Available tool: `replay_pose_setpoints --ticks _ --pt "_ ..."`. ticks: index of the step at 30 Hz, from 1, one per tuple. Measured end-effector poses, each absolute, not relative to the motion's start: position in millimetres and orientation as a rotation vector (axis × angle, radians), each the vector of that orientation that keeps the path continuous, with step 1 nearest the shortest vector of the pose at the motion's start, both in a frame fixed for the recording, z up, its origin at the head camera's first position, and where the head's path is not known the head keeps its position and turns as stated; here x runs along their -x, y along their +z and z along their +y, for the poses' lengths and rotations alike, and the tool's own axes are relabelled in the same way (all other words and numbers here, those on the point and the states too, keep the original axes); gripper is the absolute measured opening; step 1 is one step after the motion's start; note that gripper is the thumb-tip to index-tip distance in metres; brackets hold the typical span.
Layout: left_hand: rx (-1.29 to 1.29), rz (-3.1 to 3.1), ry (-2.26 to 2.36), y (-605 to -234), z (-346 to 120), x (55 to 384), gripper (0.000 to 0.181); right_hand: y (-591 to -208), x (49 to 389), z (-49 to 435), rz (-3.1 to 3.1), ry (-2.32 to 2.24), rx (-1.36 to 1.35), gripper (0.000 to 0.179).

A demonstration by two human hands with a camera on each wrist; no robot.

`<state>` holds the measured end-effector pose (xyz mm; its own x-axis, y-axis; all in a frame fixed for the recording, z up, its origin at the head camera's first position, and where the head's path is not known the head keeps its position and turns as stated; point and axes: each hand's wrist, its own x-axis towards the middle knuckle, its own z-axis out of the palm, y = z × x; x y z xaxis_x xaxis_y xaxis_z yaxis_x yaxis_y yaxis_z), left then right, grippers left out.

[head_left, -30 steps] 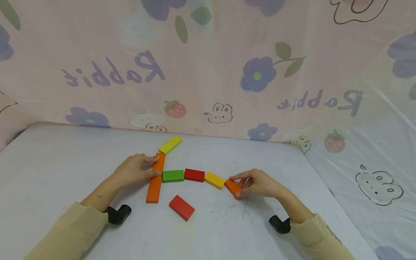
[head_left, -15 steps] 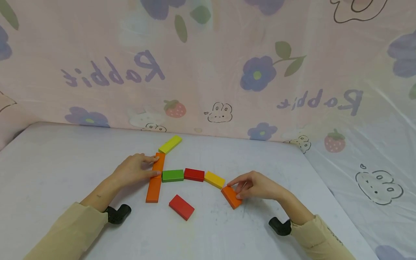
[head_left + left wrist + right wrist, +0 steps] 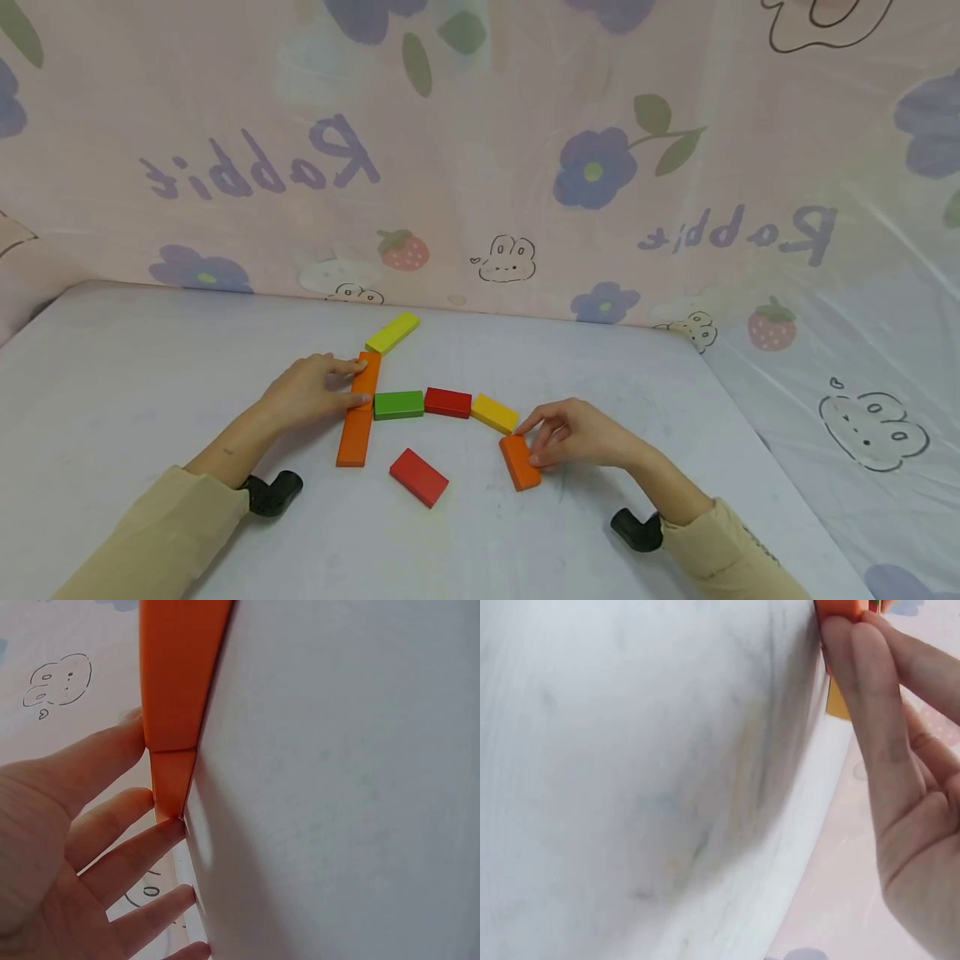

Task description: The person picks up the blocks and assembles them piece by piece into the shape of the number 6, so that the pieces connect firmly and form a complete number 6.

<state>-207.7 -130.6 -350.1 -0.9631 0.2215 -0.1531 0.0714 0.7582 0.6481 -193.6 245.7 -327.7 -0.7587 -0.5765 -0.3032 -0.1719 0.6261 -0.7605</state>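
On the desk, the right orange block is pinched by the right hand beside the amber block; at left, the far orange block is touched by the left hand, fingers extended.

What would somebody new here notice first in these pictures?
Probably the orange block pinched by the right hand, at the right end of a curved, multicolored block row. Then the left hand, touching two orange blocks laid end to end at the row's left. Behind the white table, mirrored purple lettering stands out on the pink backdrop.
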Motion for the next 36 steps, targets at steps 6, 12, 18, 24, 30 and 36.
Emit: replay_pose_setpoints --ticks 6,12,18,24,30,36 --pt "-0.233 2.736 0.998 -350.0 -129.9 207.4 0.059 -329.2 190.9 239.6 2.322 -1.054 0.584 0.033" --pt "-0.233 2.734 0.998 -349.2 -129.9 207.2 0.059 -329.5 187.1 235.3 2.353 -1.08 0.56 0.033" --pt "-0.229 2.734 0.995 -348.6 -129.6 206.9 0.059 -333.5 184.9 231.3 2.371 -1.115 0.517 0.033" --pt "-0.229 2.733 0.99 -349.5 -130.1 207.7 0.059 -336.2 185.5 230.2 2.389 -1.114 0.477 0.041" --pt "-0.236 2.738 0.985 -349.3 -130.1 207.8 0.059 -334.3 186.4 229.5 2.402 -1.089 0.449 0.065" --pt "-0.242 2.738 0.988 -349.1 -129.9 208.0 0.058 -333.2 185.9 228.6 2.416 -1.074 0.469 0.067"
